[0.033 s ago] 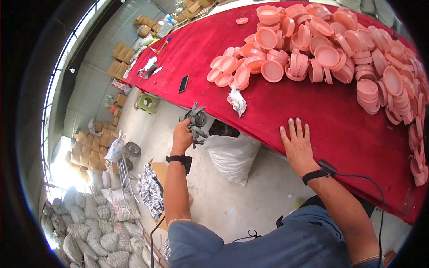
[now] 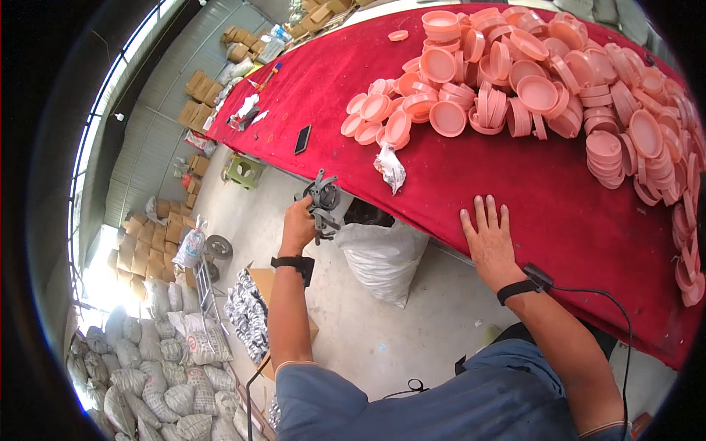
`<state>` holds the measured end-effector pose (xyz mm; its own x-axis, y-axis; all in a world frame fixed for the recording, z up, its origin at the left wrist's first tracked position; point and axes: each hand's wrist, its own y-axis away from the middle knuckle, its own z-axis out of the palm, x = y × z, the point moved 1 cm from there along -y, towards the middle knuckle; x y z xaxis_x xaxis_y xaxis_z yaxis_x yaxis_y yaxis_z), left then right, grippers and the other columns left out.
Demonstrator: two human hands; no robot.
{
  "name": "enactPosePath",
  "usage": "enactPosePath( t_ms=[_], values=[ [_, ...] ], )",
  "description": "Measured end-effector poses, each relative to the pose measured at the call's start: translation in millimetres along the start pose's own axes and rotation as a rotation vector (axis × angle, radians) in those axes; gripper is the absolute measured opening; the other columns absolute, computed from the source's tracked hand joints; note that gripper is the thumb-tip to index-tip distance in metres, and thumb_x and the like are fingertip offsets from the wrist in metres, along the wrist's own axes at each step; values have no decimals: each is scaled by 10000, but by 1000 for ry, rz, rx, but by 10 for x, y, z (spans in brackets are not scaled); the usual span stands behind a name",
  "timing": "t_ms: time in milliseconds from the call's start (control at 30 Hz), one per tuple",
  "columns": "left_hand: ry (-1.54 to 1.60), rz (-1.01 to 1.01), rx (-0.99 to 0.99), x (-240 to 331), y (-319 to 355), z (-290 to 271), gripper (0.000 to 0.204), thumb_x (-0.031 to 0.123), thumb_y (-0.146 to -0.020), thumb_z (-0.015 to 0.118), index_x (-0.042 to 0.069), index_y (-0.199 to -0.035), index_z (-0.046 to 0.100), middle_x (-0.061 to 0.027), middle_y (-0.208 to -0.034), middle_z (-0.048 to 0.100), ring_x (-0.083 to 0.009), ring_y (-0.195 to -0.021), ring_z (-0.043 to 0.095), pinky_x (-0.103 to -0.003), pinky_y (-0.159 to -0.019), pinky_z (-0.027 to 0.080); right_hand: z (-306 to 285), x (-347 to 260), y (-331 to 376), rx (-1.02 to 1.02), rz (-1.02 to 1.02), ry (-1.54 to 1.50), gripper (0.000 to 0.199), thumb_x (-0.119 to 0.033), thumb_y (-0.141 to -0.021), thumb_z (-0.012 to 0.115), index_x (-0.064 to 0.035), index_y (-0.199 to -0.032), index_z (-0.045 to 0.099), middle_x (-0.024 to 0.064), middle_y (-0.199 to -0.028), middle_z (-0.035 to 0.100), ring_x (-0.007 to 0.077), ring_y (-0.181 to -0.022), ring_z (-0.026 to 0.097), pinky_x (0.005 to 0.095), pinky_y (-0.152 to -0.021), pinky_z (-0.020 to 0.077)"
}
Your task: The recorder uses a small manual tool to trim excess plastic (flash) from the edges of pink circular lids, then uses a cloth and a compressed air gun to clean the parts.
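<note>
My left hand (image 2: 298, 226) is closed around a bunch of dark grey branched plastic parts (image 2: 324, 197), held off the table's near edge. Just right of them stands a white woven sack (image 2: 386, 257), its mouth open on dark contents (image 2: 368, 213) I cannot make out. On the red cloth (image 2: 434, 184) of the table, my right hand (image 2: 488, 239) lies flat with its fingers stretched out and nothing in it. Beyond that hand, a big heap of round pink shallow plastic dishes (image 2: 537, 93) spreads over the far and right side of the table.
A crumpled white plastic bag (image 2: 390, 169) and a black phone (image 2: 302, 140) lie on the cloth. Below left stands a carton of grey parts (image 2: 248, 312). Farther left are a hand truck (image 2: 207, 294), a green stool (image 2: 244, 171), piled sacks (image 2: 158, 367) and cartons (image 2: 147, 246). A cable (image 2: 621, 309) trails from my right wrist.
</note>
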<state>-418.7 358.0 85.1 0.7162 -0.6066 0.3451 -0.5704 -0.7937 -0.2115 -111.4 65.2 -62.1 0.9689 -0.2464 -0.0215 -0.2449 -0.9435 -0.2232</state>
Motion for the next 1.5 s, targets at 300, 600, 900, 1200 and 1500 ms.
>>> enactPosePath(
  t_ms=[300,600,900,1200,1500],
  values=[
    [-53,-81,-112,-300,319,67,244,105,-830,817,31,-1060,780,-176,-842,766,-214,-749,687,-387,-733,563,-54,-31,7,-1,-20,1,647,-276,-1004,627,-150,-1629,519,239,-1732,402,446,-1622,334,656,-1317,223],
    [-85,-196,-168,-575,706,532,212,131,-826,797,50,-1018,758,-294,-830,696,-506,-860,702,-511,-736,554,-35,-40,-3,-10,-22,-9,640,-260,-1017,624,-146,-1636,508,241,-1740,384,444,-1625,326,654,-1318,222],
    [14,-230,-127,-484,1005,609,260,137,-817,829,28,-1041,754,-293,-885,730,-507,-875,706,-496,-744,558,50,18,3,8,-4,-8,657,-259,-1008,638,-142,-1641,503,242,-1744,377,445,-1629,321,655,-1319,217],
    [100,-157,-20,-160,1045,107,300,54,-811,804,34,-1110,793,-131,-896,804,-189,-814,740,-354,-770,575,-109,30,-6,-62,-34,9,959,-364,-843,849,-134,-1676,435,258,-1757,330,456,-1634,296,650,-1325,211],
    [304,315,-63,1383,386,-351,362,49,-798,777,34,-1159,792,-50,-893,787,-119,-810,674,-330,-738,543,-668,206,295,110,55,-484,1010,-461,-751,949,-28,-1562,529,322,-1672,395,516,-1596,333,670,-1278,304]
  ],
)
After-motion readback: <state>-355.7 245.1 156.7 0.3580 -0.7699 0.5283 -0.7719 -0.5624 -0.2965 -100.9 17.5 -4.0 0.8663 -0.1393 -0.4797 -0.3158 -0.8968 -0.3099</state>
